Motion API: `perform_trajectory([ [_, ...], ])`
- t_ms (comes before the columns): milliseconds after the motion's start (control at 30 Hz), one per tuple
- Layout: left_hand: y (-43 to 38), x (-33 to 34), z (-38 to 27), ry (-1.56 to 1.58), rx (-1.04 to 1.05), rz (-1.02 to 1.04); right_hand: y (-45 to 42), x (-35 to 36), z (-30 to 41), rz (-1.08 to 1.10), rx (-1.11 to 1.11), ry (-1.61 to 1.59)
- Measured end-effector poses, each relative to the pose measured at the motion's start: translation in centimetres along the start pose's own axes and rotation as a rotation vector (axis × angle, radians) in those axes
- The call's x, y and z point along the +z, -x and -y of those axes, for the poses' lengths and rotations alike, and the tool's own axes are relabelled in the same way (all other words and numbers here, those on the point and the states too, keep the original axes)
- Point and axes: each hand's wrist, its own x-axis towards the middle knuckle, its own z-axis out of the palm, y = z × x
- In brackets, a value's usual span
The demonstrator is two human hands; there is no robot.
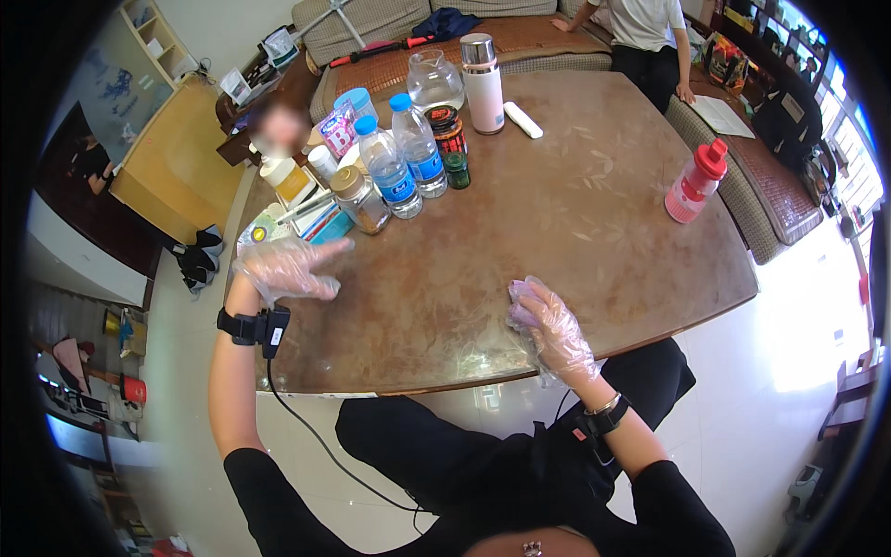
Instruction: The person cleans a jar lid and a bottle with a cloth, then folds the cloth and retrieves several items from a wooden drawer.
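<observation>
Both hands wear clear plastic gloves. My right hand [558,338] grips a bunched light-purple cloth [521,301] against the brown tabletop [445,278], near its front edge. At the left side of the table, my left hand [289,268] is spread with nothing in it, the thumb and a finger pointing right. Just beyond it are a patterned sheet [263,226] and a blue-and-white box [334,226] with a pen-like stick on top. A glass jar with a gold lid [362,202] stands behind the box, beside two water bottles with blue caps [397,188] [422,157].
Farther back stand a glass pitcher [435,76], a white-pink thermos [483,90], a dark red-labelled jar [445,129] and a small green jar [456,170]. A white oblong device [522,120] lies nearby. A red-capped bottle [696,182] stands right. A person [644,35] sits on the sofa.
</observation>
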Motion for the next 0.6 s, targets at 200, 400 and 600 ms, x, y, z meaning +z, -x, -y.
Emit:
perform_trajectory([
  [200,-0.7,-0.6,-7.3,0.056,0.108,0.116,-0.6,-0.4,0.8,-0.009,0.001,0.109],
  [400,-2.1,7.2,-9.3,0.036,0.404,0.304,-0.6,-0.2,0.7,0.018,-0.047,0.123],
  [600,-1.0,8.1,-13.9,-0.087,0.226,0.320,-1.8,-1.6,1.9,0.085,0.023,0.073],
])
